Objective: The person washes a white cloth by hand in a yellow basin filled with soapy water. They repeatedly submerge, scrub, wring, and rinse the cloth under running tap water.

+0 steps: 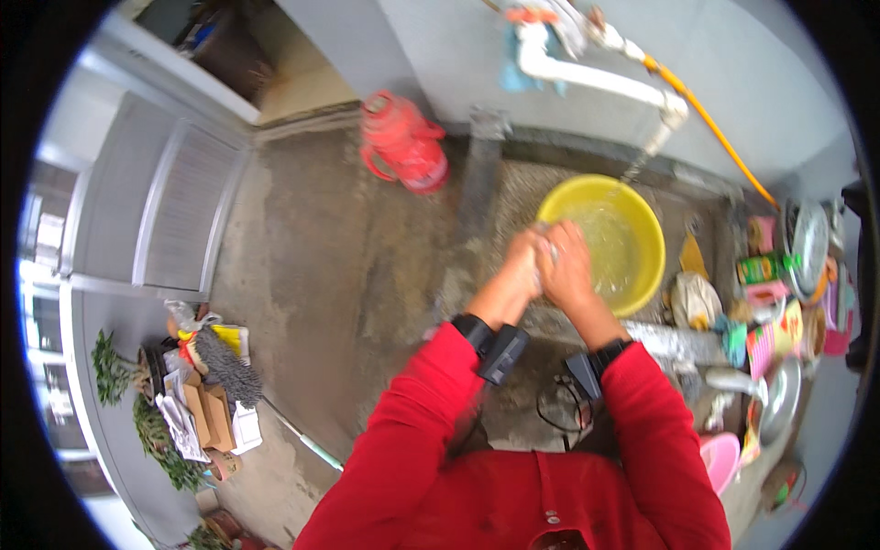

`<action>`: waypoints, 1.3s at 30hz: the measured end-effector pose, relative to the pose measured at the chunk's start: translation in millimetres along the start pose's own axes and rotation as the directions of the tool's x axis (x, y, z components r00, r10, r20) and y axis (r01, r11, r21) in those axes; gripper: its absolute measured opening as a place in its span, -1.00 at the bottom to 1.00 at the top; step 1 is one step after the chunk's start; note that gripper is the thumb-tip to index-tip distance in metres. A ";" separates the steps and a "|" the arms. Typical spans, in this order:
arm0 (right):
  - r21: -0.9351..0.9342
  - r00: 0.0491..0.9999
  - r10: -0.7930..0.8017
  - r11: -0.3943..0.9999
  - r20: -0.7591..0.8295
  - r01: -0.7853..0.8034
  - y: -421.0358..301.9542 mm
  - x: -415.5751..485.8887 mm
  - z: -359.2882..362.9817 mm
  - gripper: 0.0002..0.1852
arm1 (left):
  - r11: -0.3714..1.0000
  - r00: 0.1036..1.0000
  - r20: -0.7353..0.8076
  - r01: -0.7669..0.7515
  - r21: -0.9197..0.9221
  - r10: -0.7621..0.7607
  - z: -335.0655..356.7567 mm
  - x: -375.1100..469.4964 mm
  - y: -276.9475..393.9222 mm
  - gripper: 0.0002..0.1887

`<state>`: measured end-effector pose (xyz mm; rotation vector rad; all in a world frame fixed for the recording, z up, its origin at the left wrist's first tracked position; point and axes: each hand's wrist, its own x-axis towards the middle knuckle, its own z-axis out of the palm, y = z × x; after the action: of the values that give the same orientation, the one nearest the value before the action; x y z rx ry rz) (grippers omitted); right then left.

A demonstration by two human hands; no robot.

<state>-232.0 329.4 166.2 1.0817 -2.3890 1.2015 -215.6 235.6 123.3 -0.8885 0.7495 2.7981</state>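
My left hand (pixel 524 258) and my right hand (pixel 565 260) are pressed together over the left rim of a yellow plastic basin (pixel 654 275). Blur hides whether anything lies between the palms; a small pale patch shows among the fingers. Water (pixel 605 251) stands in the basin, its surface rippled. A stream falls into it from the end of a white plastic pipe (pixel 591 74) on the wall. The basin sits in a low floor trough with a concrete rim (pixel 474 185). Both wrists wear black straps with dark box-shaped devices (pixel 504 354).
A red thermos flask (pixel 405 141) stands on the concrete floor to the left. At right lie a green bottle (pixel 760 268), metal basins (pixel 780 399), a pink basin (pixel 720 459) and cloths. A yellow hose (pixel 715 127) runs down the wall. Far left are a grey duster (pixel 227 368), cardboard (pixel 210 416) and potted plants (pixel 161 440).
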 end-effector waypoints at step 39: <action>0.772 0.705 0.462 0.064 0.539 -0.633 23.7 15.4 -61.3 -0.58 | 0.904 0.903 0.105 -0.424 0.060 0.416 21.0 -39.6 46.4 -0.68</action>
<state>-265.5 378.0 198.7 0.2612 -2.0731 3.2075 -205.3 207.1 180.3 -0.6424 1.1553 3.1158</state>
